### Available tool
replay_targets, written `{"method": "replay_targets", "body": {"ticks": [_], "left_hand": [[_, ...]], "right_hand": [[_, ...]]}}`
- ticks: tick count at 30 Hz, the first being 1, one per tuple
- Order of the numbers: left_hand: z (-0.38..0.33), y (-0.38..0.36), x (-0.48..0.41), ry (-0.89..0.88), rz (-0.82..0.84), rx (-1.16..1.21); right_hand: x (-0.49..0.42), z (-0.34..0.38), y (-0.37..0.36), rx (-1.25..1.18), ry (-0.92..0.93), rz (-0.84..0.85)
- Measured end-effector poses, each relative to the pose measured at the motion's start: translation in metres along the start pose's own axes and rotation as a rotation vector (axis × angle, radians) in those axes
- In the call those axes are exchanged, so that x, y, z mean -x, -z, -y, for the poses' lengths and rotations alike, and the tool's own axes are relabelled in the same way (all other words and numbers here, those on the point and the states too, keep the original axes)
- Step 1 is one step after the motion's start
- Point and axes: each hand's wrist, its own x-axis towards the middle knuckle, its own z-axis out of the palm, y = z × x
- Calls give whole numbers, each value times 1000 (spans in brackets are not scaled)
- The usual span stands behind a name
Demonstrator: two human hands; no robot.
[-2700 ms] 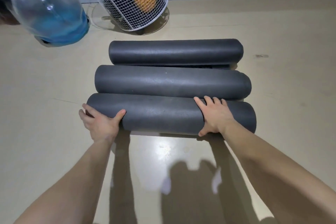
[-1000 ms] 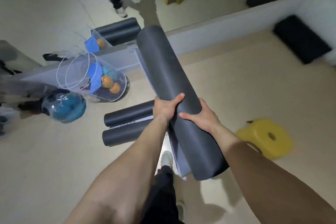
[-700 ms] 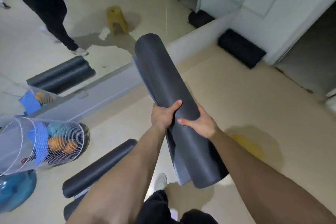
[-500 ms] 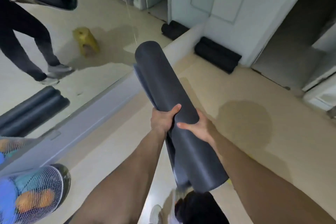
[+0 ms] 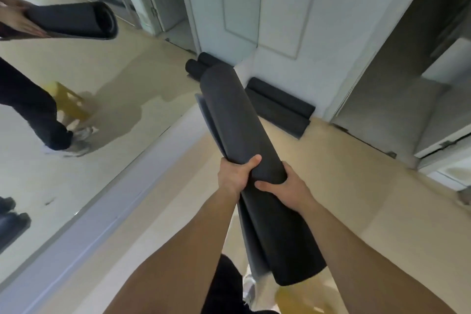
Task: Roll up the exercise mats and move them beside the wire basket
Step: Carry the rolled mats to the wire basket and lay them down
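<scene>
One rolled mat (image 5: 239,120), dark grey, is held clear of the floor (image 5: 356,186) in front of the person, at picture centre. Its long axis runs from 5 o'clock to 11 o'clock: the near end sits low at 5 o'clock and the far end points to 11 o'clock, toward the base of the wall (image 5: 280,33). A loose outer edge of the mat stands off along its 9 o'clock side. Two hands grip the roll at mid-length, side by side. The left hand (image 5: 235,177) holds it from the 9 o'clock side, thumb laid over the top and the other fingers curled underneath, out of sight. The right hand (image 5: 288,190) holds it from the 3 o'clock side, thumb pressed on the top and fingers wrapped round the flank. Two floor rolls (image 5: 279,108), also dark, lie side by side against the wall at 1 o'clock. One mirror (image 5: 76,135) covers the 9 o'clock side and reflects the held roll. One yellow stool (image 5: 298,299) shows partly at 6 o'clock.
</scene>
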Motion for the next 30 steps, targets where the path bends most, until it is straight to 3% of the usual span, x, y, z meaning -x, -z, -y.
{"method": "replay_targets", "body": {"ticks": [6,14,23,30], "left_hand": [[-42,-104,-163,65,4,14],[-18,-241,-437,232,-78,14],[148,-364,-711,336,-205,162],[275,-430,-826,332,-266,235]], "right_hand": [[-191,18,73,104,-51,29],[-507,-17,111,221,-155,145],[-837,-179,70,340,-139,267],[-969,-281,29,643,27,279]]}}
